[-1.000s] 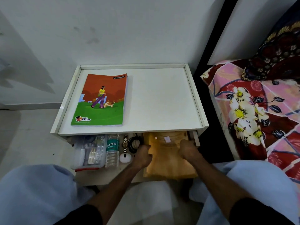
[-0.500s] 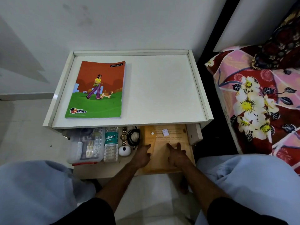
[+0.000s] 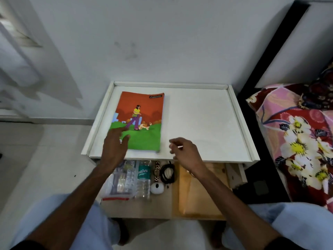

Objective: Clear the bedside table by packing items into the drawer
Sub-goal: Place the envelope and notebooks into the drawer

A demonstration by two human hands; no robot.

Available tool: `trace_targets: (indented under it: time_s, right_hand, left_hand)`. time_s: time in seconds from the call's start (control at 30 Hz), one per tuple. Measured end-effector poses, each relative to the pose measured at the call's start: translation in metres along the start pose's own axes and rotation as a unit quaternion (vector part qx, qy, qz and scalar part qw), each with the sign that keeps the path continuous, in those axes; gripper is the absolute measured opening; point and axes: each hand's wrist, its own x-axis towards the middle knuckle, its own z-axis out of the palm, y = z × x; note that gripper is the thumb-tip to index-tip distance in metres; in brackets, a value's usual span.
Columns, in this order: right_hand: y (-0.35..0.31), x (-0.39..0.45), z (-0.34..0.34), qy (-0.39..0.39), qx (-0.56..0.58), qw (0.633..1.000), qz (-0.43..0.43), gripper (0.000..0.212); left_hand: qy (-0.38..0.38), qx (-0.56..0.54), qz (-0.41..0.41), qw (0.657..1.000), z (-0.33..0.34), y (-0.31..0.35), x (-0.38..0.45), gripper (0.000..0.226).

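Both hands have left the drawer's tan padded envelope (image 3: 196, 193). The left hand (image 3: 115, 145), fingers spread, reaches the orange-and-green illustrated notebook (image 3: 142, 121) at the white surface's (image 3: 203, 121) left edge; right hand (image 3: 185, 150) hovers loosely curled, empty. Notebook goes next.

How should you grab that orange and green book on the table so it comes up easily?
The book lies flat, so pinch an edge. The right long edge faces bare tabletop, leaving room for fingers; that is probably easiest for the right hand. The left hand, fingers straight, already reaches over its near left corner and could steady it.
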Motion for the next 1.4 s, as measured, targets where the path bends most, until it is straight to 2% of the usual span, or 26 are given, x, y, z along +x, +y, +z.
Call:
trace_targets:
  time_s: [0.07,0.13,0.23,0.33,0.4,0.5,0.57,0.7,0.8,0.87,0.97,1.03,1.07,1.1,1.3,1.4]
  right_hand:
    - [-0.018,0.021,0.011,0.003,-0.025,1.000,0.011,0.041]
    - [-0.028,0.040,0.023,-0.022,-0.049,0.998,0.045,0.053]
    - [-0.038,0.062,0.043,-0.023,-0.022,0.997,0.064,0.039]
    - [-0.041,0.075,0.053,0.016,0.004,0.995,0.096,0.034]
    - [-0.038,0.079,0.054,0.054,-0.006,0.988,0.141,0.037]
    - [-0.026,0.072,0.046,0.108,-0.030,0.973,0.200,0.035]
    - [-0.015,0.064,0.035,0.103,-0.042,0.969,0.218,0.034]
    - [0.000,0.040,0.009,0.005,0.082,0.968,0.236,0.025]
    - [0.006,0.014,-0.018,-0.060,0.099,0.962,0.248,0.017]
    - [0.012,-0.004,-0.043,-0.080,0.094,0.962,0.242,0.019]
    - [0.013,-0.033,-0.085,-0.134,0.074,0.960,0.235,0.026]
    - [0.011,-0.057,-0.113,-0.202,0.088,0.940,0.262,0.032]
    - [0.012,-0.069,-0.126,-0.236,0.093,0.927,0.275,0.025]
    - [0.013,-0.082,-0.137,-0.259,0.100,0.918,0.281,0.019]
    - [0.047,-0.140,-0.163,-0.331,0.045,0.896,0.291,0.041]
    - [0.060,-0.137,-0.158,-0.342,0.020,0.879,0.332,0.032]
  left_hand:
    - [-0.005,0.042,-0.066,0.997,-0.005,-0.021,0.016,0.042]
    - [-0.043,0.089,-0.088,0.991,-0.002,-0.033,0.024,0.045]
    - [-0.044,0.158,-0.095,0.982,0.007,-0.042,0.029,0.046]
    - [-0.012,0.142,-0.105,0.984,0.009,-0.042,0.031,0.034]
    - [-0.003,0.114,-0.139,0.984,0.006,-0.042,0.034,0.037]
    - [-0.053,0.045,-0.174,0.982,0.003,-0.037,0.035,0.052]
    - [-0.088,-0.007,-0.165,0.982,0.003,-0.027,0.031,0.050]
    - [-0.147,-0.117,-0.195,0.963,0.002,-0.009,0.019,0.036]
    - [-0.202,-0.163,-0.211,0.942,0.005,0.003,0.007,0.038]
    - [-0.235,-0.177,-0.204,0.934,0.008,0.012,-0.006,0.040]
    - [-0.333,-0.234,-0.223,0.886,0.004,0.021,-0.026,0.029]
    - [-0.398,-0.269,-0.228,0.847,-0.005,0.031,-0.040,0.023]
    - [-0.412,-0.285,-0.231,0.834,-0.007,0.038,-0.049,0.024]
    - [-0.417,-0.298,-0.237,0.825,-0.011,0.045,-0.059,0.026]
    - [-0.413,-0.317,-0.295,0.802,-0.017,0.062,-0.131,0.024]
    - [-0.419,-0.291,-0.303,0.805,-0.003,0.057,-0.150,0.029]
